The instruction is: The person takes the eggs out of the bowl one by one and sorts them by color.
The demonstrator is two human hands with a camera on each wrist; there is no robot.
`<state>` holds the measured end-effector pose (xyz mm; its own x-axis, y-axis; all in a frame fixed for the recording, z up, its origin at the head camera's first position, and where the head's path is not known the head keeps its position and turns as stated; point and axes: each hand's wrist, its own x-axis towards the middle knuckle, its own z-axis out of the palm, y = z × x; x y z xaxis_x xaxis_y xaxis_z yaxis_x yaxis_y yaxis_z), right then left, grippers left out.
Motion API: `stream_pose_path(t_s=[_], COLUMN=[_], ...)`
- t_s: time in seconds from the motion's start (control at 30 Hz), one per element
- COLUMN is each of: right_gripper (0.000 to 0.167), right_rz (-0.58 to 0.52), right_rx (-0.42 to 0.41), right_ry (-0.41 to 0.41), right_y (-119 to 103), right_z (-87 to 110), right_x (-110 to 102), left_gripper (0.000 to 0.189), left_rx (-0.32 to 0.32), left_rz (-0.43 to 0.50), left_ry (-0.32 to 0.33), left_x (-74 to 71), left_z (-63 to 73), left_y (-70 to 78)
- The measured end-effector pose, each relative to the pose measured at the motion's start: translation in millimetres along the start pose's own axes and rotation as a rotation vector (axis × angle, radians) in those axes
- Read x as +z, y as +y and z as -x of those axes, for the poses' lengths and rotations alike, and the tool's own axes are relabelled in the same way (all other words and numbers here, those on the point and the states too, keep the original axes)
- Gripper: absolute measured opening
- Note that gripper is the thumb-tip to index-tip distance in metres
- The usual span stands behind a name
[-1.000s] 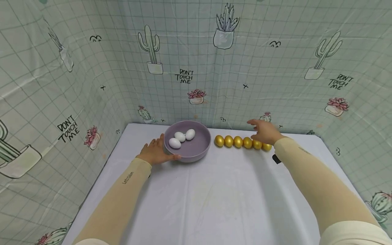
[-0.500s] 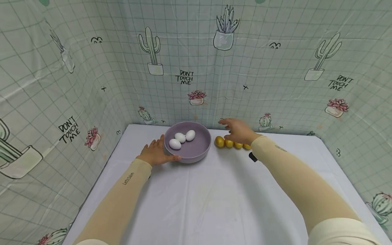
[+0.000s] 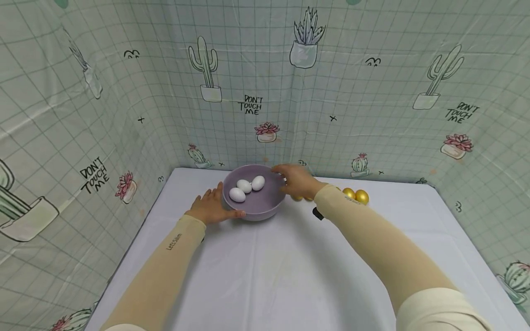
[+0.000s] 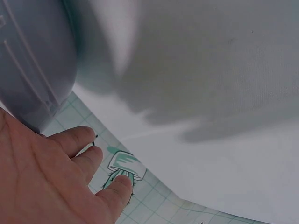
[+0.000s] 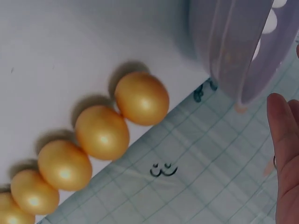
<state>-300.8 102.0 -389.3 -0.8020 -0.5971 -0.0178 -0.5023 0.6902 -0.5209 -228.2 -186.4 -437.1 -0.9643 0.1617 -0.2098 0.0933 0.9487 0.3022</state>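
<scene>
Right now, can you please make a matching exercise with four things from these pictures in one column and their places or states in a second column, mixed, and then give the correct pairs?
Things:
1. white eggs
2. golden eggs
3. left hand
4. right hand

Places or states:
A. in a row on the table, beside the bowl
B. at the far right rim of the purple bowl, fingers straight
C. lying inside the bowl
D. against the bowl's near left side, fingers straight

Pairs: 1-C, 2-A, 3-D, 4-B
</scene>
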Motion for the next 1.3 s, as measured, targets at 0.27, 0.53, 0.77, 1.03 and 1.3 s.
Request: stream_pose_path(t_s=[0.27,0.53,0.77,1.03,1.3], right_gripper=[0.06,0.06,0.062,0.062,0.064], right_rz=[-0.043,-0.067,-0.027,-0.031,0.023], right_rx=[-0.051,-0.142,-0.109,-0.077,-0.085], right_ry=[-0.05,-0.076,-0.1,-0.157,-0.176], right_y=[-12.9,-26.4,-36.8,-39.7,-41.1], right_z=[-21.3,-42.0,-50.5,-52.7,-55.9], right_x=[24.4,51.5,68.2,75.4,83.6], left_gripper=[0.136,0.136,0.137,0.135,0.135], left_rx=[-0.002,0.002,0.006,0.025,0.015], left_rz=[-0.006,-0.004,-0.011,-0.005,-0.013], left_ry=[0.0,0.001,-0.001,0.009,-0.005], left_x=[0.8,1.9,1.1,-1.1,-1.9], left_z=[0.7,0.0,-1.4,-1.7,-2.6], left_y=[-2.3,-5.2,-5.2,-2.0,-2.3])
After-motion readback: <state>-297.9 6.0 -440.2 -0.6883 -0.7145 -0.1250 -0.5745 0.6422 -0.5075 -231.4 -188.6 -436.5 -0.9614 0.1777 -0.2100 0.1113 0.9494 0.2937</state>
